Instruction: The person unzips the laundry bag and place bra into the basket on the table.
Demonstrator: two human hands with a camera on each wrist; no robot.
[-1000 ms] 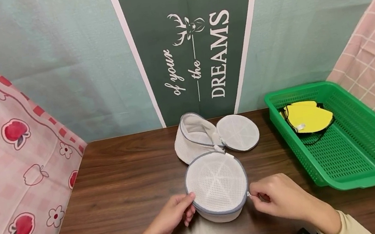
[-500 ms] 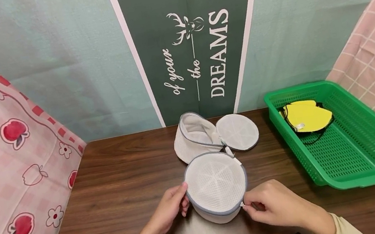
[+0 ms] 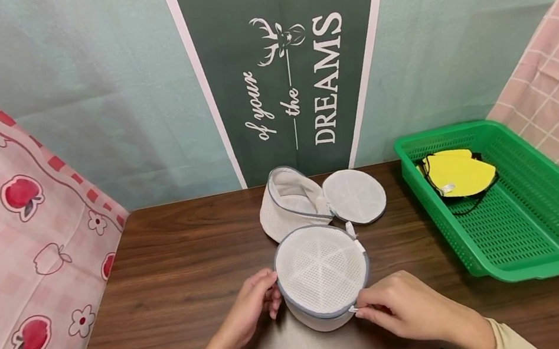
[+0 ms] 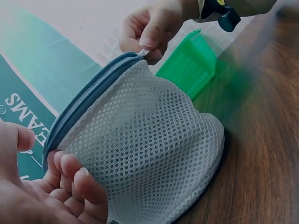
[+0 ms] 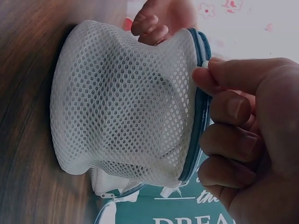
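A round white mesh laundry bag (image 3: 321, 270) with a blue-grey zipped rim stands on the table, its lid lying over the top. My right hand (image 3: 405, 307) pinches the small white zipper pull (image 3: 352, 309) between thumb and index finger at the front right of the rim. The right wrist view shows the other fingers of that hand curled in. At the bag's left side, my left hand (image 3: 249, 310) touches the rim with loosely bent fingers (image 4: 88, 186), its thumb apart from the mesh in the left wrist view.
Behind stands a second mesh bag (image 3: 274, 223), unzipped, with its round lid (image 3: 355, 196) folded out to the right. A green plastic basket (image 3: 539, 266) at the right contains yellow cloth pieces (image 3: 459, 173) with black cords. A printed cloth backdrop (image 3: 121, 113) rises behind the wooden table.
My right hand has drawn the zipper pull leftward along the front of the rim. My left thumb has slipped back from the lid to the bag's left edge. The bag has turned slightly.
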